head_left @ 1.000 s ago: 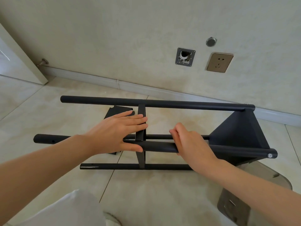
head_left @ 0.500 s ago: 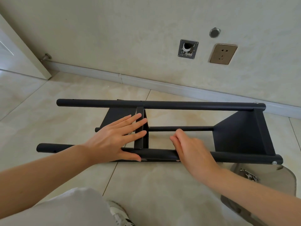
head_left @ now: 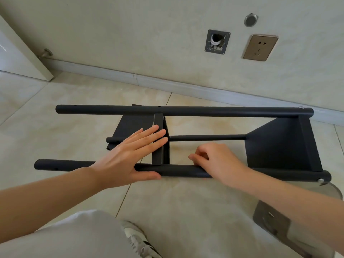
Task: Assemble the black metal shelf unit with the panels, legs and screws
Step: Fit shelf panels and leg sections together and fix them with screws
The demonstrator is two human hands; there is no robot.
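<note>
On floor, unlabelled black shelf unit (head_left: 186, 112)

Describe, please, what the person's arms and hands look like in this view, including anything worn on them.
Both forearms are bare to the edge of the frame, with no sleeves in view. The left hand and the right hand wear no gloves, rings, watch or bracelet that shows. The visible fingernails are short and unpainted.

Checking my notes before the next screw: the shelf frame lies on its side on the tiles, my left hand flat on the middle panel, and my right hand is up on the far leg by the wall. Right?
Not quite. The head view shows the right hand on the near leg, not the far leg. The rest holds: left hand flat on the middle panel.
</note>
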